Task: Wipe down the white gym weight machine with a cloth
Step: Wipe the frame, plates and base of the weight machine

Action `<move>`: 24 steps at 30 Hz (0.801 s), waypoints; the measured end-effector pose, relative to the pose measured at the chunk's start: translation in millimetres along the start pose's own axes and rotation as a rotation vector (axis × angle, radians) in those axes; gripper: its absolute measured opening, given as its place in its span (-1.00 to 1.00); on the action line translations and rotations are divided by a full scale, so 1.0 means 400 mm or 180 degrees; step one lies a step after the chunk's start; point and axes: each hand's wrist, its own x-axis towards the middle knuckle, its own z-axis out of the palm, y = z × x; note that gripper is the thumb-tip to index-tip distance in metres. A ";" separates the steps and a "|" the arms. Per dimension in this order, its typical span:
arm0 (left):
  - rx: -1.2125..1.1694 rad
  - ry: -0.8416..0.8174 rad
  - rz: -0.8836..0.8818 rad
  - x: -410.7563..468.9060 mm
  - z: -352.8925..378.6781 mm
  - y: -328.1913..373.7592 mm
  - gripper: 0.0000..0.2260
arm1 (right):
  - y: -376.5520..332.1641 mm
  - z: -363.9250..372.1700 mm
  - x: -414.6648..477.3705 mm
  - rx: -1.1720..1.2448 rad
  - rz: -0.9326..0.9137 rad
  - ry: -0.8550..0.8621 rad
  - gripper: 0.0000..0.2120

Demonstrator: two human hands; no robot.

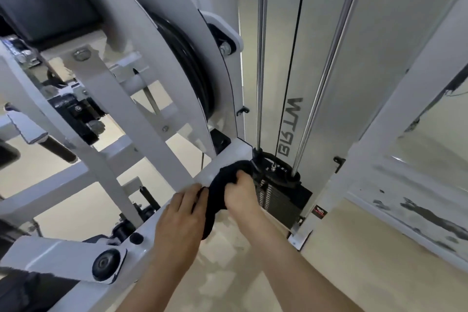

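Head view shows the right hand [240, 195] gripping the black cloth [222, 185] with curled fingers on the white machine's low frame bar [222, 156] beside the weight stack [281, 200], the left hand [181, 220] laying straight fingers against it, so wiping seems under way and next calls for sliding the cloth along the bar.

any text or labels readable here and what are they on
"WT", then letters I can't make out: dark lettering running sideways up the grey panel.
Small dark sticker on the white upright: too small to read.
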 end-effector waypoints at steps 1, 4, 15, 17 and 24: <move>0.0047 -0.0055 -0.0042 0.017 -0.005 0.011 -0.37 | -0.025 -0.004 0.010 0.0011 0.0130 -0.0046 -0.49; 0.0287 -0.0267 -0.0182 0.081 -0.019 0.050 -0.35 | -0.012 -0.006 0.029 0.0285 0.0423 -0.0206 -0.54; -0.0811 -0.0750 -0.0697 0.140 -0.023 0.146 -0.75 | -0.002 -0.289 -0.040 0.0628 0.0066 -0.0319 -0.80; -0.1130 -0.0684 -0.0531 0.161 -0.027 0.237 -0.83 | 0.007 -0.395 -0.049 0.0362 -0.0197 0.0369 -0.71; -0.2523 -0.0994 -0.0831 0.302 0.023 0.534 -0.81 | 0.102 -0.666 -0.043 0.0242 -0.0376 0.1836 -0.86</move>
